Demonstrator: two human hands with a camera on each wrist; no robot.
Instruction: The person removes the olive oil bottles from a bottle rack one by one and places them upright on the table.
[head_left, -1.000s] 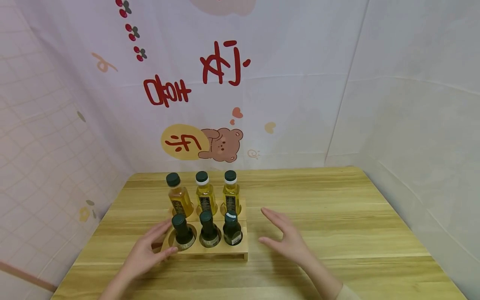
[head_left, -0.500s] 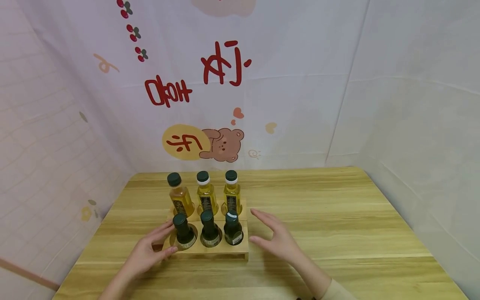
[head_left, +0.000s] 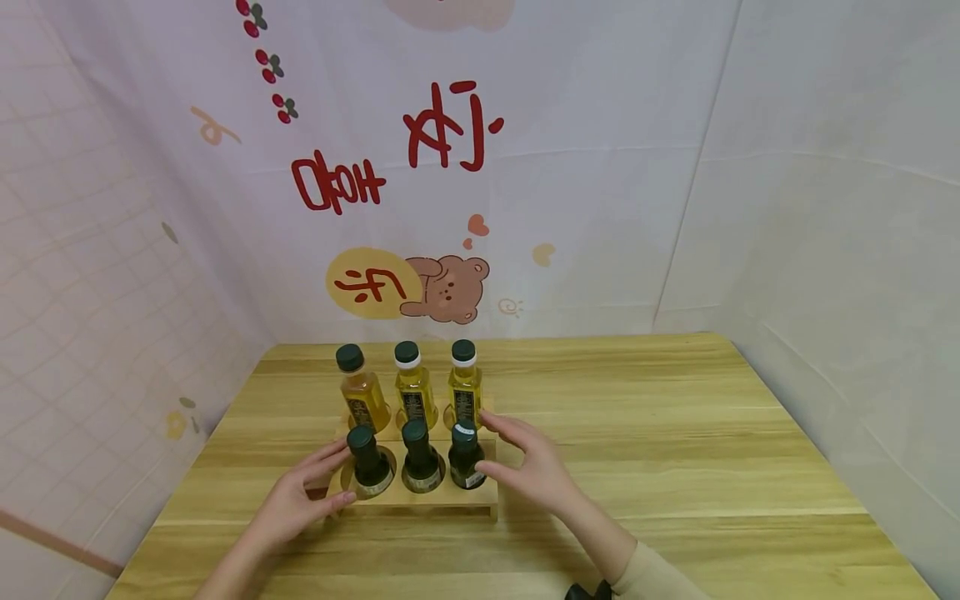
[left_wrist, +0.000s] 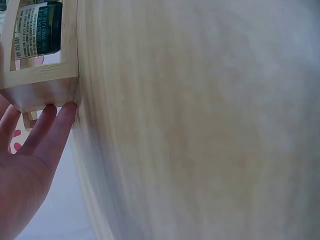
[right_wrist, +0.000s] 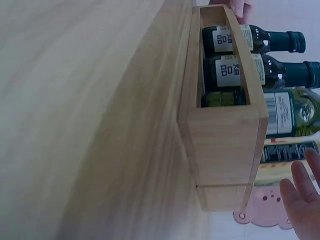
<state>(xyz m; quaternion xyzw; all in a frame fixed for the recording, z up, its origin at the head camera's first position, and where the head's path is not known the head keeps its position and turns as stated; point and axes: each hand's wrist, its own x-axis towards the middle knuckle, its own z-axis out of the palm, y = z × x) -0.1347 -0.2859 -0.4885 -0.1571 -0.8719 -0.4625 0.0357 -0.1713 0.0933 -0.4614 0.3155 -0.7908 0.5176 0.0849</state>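
Observation:
A light wooden two-tier rack (head_left: 480, 498) holds several small bottles upright in round holes. In its front row stand three dark green bottles, the rightmost (head_left: 467, 467) with a white mark on its cap. Behind them are three clear bottles of yellow to amber liquid, such as the right rear bottle (head_left: 465, 396). My left hand (head_left: 288, 507) rests at the rack's left end, its fairly straight fingertips touching the side panel (left_wrist: 40, 95) in the left wrist view. My right hand (head_left: 540, 471), fingers spread and relaxed, reaches over the rack's right end, fingertips right beside the rightmost bottles.
The wood-grain table (head_left: 675, 467) extends to the right of the rack and in front of it. A white printed cloth (head_left: 585, 208) hangs behind, and more cloth borders both sides. A black object (head_left: 588, 592) shows beside my right sleeve at the bottom edge.
My right hand has moved left, from beside the rack to over its right end by the bottles. My left hand and the rack have hardly moved.

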